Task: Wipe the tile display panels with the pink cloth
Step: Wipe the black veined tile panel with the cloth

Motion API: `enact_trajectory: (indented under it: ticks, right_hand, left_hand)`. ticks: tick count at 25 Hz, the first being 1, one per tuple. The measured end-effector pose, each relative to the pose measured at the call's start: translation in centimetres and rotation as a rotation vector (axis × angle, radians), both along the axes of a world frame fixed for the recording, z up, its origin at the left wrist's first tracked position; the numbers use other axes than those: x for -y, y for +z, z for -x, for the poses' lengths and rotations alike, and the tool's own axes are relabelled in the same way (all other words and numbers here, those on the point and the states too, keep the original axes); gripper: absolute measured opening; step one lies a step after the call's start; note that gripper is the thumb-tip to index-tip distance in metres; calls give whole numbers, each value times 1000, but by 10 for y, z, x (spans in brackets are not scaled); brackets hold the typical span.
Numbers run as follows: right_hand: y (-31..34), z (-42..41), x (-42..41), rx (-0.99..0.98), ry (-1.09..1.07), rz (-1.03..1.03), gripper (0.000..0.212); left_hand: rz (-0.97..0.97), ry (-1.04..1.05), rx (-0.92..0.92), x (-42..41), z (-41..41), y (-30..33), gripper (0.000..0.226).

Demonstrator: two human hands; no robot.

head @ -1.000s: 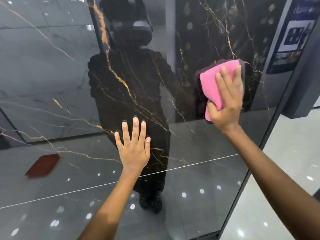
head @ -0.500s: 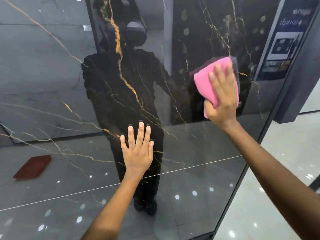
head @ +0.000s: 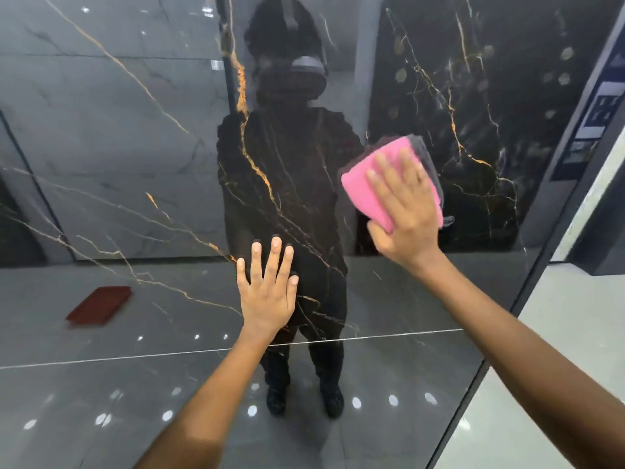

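A glossy black tile display panel (head: 135, 147) with gold veins stands upright and fills most of the head view. My right hand (head: 406, 214) presses the folded pink cloth (head: 362, 187) flat against the panel, right of centre, with its fingers straight and spread over the cloth. A grey layer of the cloth shows along its upper right edge. My left hand (head: 267, 292) rests flat on the panel lower down, near the centre, with its fingers spread and holding nothing.
The panel's dark frame edge (head: 500, 350) runs diagonally down the right side, with pale polished floor (head: 558, 333) beyond it. A person's reflection and a red flat object (head: 98, 304) show mirrored in the panel. A poster hangs at the far upper right.
My right hand has slid the pink cloth leftward and a little down across the panel. My left hand stays pressed on the same spot.
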State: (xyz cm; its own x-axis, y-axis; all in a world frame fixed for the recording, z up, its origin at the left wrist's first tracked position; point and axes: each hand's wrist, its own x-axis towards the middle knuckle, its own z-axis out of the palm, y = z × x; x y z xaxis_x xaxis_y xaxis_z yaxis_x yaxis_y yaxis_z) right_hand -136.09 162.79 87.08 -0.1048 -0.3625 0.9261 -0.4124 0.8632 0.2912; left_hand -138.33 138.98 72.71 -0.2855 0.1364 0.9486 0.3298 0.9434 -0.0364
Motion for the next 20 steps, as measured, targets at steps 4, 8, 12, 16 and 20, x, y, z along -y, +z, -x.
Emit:
enact_trajectory:
  ticks: [4,8,12,16,20]
  right_hand:
    - [-78,-11,2,82,56,-446,67]
    - [-12,-3,-22,35,145,-545,53]
    - [140,4,-60,-162,30,73,63]
    - [81,1,-38,-165,55,-121,64]
    - [55,-5,-41,-39,80,-629,63]
  left_hand:
    - [-315,-80,69,-28,-26,30,42]
    - [-337,-135,-47,-56,-28,133,45]
    - [-324,-42,-84,-62,-10,232,56]
    - [-240,94,-81,-63,-1,232,57]
    - [-225,92,-76,-60,0,233,57]
